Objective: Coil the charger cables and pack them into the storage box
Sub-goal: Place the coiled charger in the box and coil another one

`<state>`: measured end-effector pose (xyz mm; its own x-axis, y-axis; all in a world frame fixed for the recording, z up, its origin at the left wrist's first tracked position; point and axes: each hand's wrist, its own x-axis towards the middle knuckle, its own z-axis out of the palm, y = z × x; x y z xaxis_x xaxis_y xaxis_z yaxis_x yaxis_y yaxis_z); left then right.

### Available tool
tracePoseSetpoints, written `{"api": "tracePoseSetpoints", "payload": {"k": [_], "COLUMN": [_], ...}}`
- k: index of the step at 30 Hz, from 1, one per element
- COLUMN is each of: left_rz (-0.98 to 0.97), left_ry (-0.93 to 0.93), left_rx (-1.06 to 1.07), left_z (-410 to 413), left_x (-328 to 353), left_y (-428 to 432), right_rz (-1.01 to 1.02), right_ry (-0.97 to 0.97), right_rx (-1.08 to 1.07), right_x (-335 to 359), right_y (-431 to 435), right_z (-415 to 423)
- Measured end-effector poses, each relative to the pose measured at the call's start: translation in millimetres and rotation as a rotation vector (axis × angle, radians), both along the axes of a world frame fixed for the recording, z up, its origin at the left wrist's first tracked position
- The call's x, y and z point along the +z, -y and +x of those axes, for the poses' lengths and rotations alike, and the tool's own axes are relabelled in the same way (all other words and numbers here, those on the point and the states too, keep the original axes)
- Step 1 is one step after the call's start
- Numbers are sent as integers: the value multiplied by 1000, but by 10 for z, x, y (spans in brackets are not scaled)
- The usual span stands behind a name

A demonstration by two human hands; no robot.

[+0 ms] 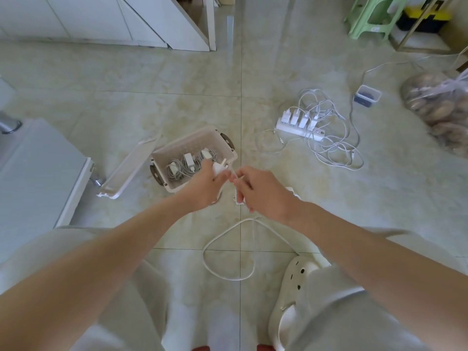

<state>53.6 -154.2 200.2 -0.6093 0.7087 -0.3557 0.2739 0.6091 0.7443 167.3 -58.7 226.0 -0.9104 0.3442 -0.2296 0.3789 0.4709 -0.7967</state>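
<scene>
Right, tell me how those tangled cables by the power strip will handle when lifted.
Probably floppy: the tangled cables lie in loose, thin loops. They cross each other, so they will likely snag. Their chargers sit in the power strip, which may drag along.

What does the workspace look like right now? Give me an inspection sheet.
Surface: tiled floor.
Job's things: open box holding three coiled chargers; lid off, beside it.
Clutter: small container, clear bag.
Hands: left hand grips a charger plug; right hand pinches its cable.
Cables: that cable loops on the floor; tangled cables at a power strip holding four plugs.
Surroundings: green stool, white cabinets.
</scene>
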Motion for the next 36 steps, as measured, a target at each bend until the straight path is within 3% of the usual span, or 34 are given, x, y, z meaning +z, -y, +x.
{"api": "tracePoseSetpoints", "payload": {"k": [3, 8, 13, 19, 23, 26, 32, 36], "left_rz": [44, 255, 336, 435, 326, 258, -53, -126], "left_ry": [245, 732, 842, 1052, 966, 875, 382, 178], "left_rx": [185, 427, 560, 553, 290, 210, -36, -229], "left_z": [5, -79, -116, -223, -199, -196, -201, -176], "left_x": [-14, -11, 29, 116, 286, 370, 332, 209], "left_y": [-28, -64, -44, -13, 34, 89, 193, 281], "right_rz": [82, 416, 646, 514, 496, 528, 587, 655], "right_ry": [38, 103, 74, 149, 179, 225, 230, 169], "right_rx": [103, 230, 326, 435, 441, 459, 424, 434], "right_x": [-75, -130, -126, -191, -316, -329, -222, -171], "right_y": [100, 199, 270, 312, 72, -113, -426, -432], "right_z": [-8, 7, 64, 95, 31, -3, 17, 10]}}
